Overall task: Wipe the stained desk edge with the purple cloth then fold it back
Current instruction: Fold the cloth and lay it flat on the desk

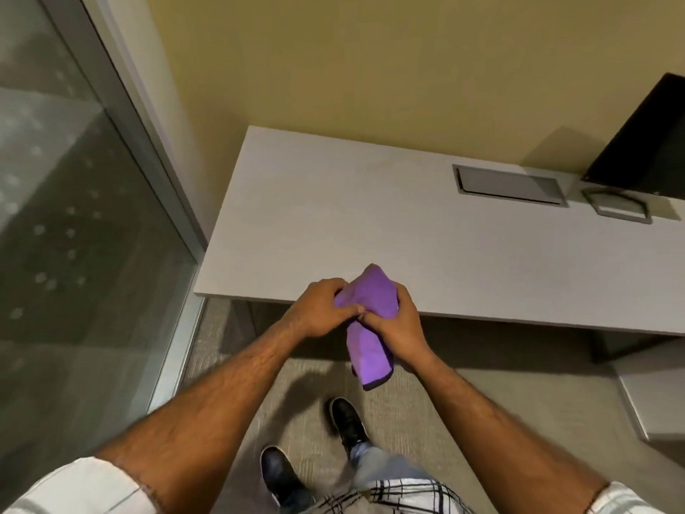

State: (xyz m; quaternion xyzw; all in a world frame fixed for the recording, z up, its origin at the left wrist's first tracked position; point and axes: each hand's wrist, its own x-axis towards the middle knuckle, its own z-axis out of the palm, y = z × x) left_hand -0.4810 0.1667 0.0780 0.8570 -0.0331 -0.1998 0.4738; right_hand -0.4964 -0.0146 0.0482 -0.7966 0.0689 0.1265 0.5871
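- My left hand and right hand both grip the cloth, bunched between them at the near edge of the tabletop.
- The cloth's upper end pokes up over the tabletop edge; its lower end hangs below my hands, over the floor. I cannot tell whether it touches the edge.
- My fingers curl into the fabric, so the middle of the cloth is hidden and its folds are hard to read.
- The patch of edge right behind my hands is covered; on the parts that show I make out no clear stain.
- A dark monitor is cut off at the right border, its stand resting on the tabletop beside a recessed grey hatch.
- A glass panel fills the left side; what lies behind it is murky.
- My shoes are below, the nearer one partly cut off by my shirt.
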